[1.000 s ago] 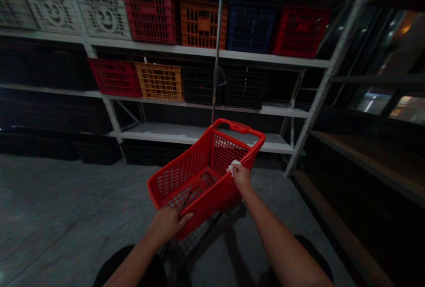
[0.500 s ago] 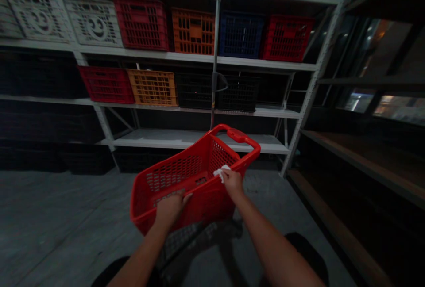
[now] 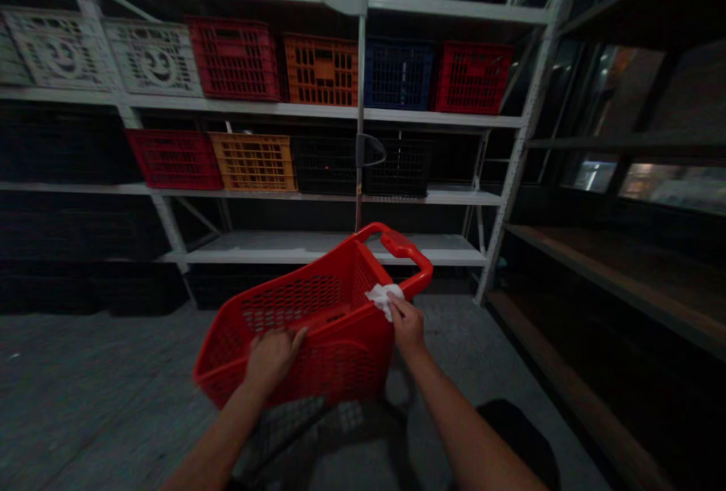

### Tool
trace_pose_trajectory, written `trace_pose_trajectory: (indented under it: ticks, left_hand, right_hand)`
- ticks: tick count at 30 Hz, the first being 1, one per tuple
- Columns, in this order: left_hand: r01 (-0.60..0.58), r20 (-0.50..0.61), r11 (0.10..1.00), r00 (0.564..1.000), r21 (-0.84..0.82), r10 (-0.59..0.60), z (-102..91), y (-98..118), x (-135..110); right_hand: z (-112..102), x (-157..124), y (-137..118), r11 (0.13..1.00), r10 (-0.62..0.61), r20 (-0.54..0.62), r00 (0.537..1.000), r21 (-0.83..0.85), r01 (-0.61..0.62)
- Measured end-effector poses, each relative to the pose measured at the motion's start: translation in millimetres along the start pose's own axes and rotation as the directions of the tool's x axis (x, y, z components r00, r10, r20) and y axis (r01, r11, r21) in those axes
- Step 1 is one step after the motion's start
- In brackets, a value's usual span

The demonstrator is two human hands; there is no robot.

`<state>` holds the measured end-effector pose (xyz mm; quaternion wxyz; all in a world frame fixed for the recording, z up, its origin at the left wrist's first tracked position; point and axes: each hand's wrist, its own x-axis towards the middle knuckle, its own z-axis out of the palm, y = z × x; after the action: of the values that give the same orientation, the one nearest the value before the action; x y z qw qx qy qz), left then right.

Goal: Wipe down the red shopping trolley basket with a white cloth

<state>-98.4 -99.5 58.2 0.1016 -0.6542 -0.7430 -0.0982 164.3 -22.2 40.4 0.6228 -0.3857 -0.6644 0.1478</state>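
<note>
A red plastic shopping basket [image 3: 334, 340] with a red handle [image 3: 405, 247] tilts in front of me above the floor. My left hand [image 3: 271, 358] grips its near rim, fingers curled over the edge. My right hand [image 3: 404, 322] is closed on a small white cloth [image 3: 383, 297] and presses it against the basket's right rim, close to the handle. Under the basket lies a dark mesh thing [image 3: 318, 430] that I cannot make out.
White metal shelving [image 3: 340, 111] stands ahead with white, red, orange, blue and black crates. A thin pole [image 3: 359, 120] rises behind the basket. Darker wooden shelves [image 3: 618, 264] run along the right. The floor [image 3: 85, 385] is grey concrete.
The basket has swung to the left and turned, so its long side faces me. My left hand shifted from the corner up onto the near rim. The right hand stayed with the cloth at the rim.
</note>
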Motion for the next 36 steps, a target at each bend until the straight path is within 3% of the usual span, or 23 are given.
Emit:
trace_pose_trajectory:
  ticks: [4,7,9,12,17,20,22,24,26,28,31,33,36]
  left_hand:
    - [-0.156,-0.001,0.972,0.987,-0.174,0.158,-18.8,63,33]
    - [-0.156,0.026,0.974,0.986,-0.167,0.162,-15.5,100,52]
    - [-0.147,0.03,0.978,0.988,-0.148,0.153,-8.8,111,56]
    - [-0.144,0.024,0.981,0.989,-0.129,0.149,-1.7,114,56]
    - [-0.126,0.027,0.986,0.991,-0.108,0.13,-1.5,113,50]
    - [-0.131,0.033,0.987,0.99,-0.098,0.135,-1.8,110,46]
    - [-0.132,0.035,0.987,0.99,-0.091,0.136,-1.5,107,43]
    - [-0.126,0.039,0.989,0.991,-0.082,0.129,-1.4,103,39]
    - [-0.117,0.042,0.991,0.992,-0.072,0.12,-1.8,99,35]
    - [-0.114,0.048,0.991,0.992,-0.068,0.117,-3.1,95,31]
    - [-0.122,0.064,0.99,0.99,-0.075,0.127,-5.6,85,27]
    - [-0.132,0.067,0.988,0.988,-0.078,0.137,-6.8,77,24]
    - [-0.176,0.058,0.981,0.982,-0.086,0.182,-7.3,63,20]
  right_hand:
    - [17,-12,-3,1.0,-0.016,0.008,1.0,0.014,0.015]
    - [-3,7,10,0.995,0.074,-0.136,0.988,-0.056,-0.082]
    - [-23,23,19,0.98,0.125,-0.304,0.945,-0.112,-0.166]
    - [-36,32,24,0.974,0.077,-0.441,0.894,-0.159,-0.162]
    - [2,-4,10,0.995,-0.03,-0.211,0.977,-0.1,0.009]
    - [9,-16,5,0.998,0.003,-0.207,0.978,-0.056,-0.014]
    - [-4,-6,5,0.996,0.079,-0.326,0.942,-0.022,-0.091]
    - [-26,17,7,0.984,0.159,-0.466,0.87,0.006,-0.177]
    - [-51,45,8,0.977,0.189,-0.519,0.833,0.014,-0.213]
    - [-71,69,6,0.987,0.146,-0.425,0.893,-0.002,-0.162]
    - [-90,84,-2,0.999,0.052,-0.083,0.995,0.017,-0.05]
    - [-96,80,-9,0.996,0.059,0.129,0.99,0.053,-0.066]
    - [-98,70,-17,0.987,0.132,0.271,0.954,0.05,-0.151]
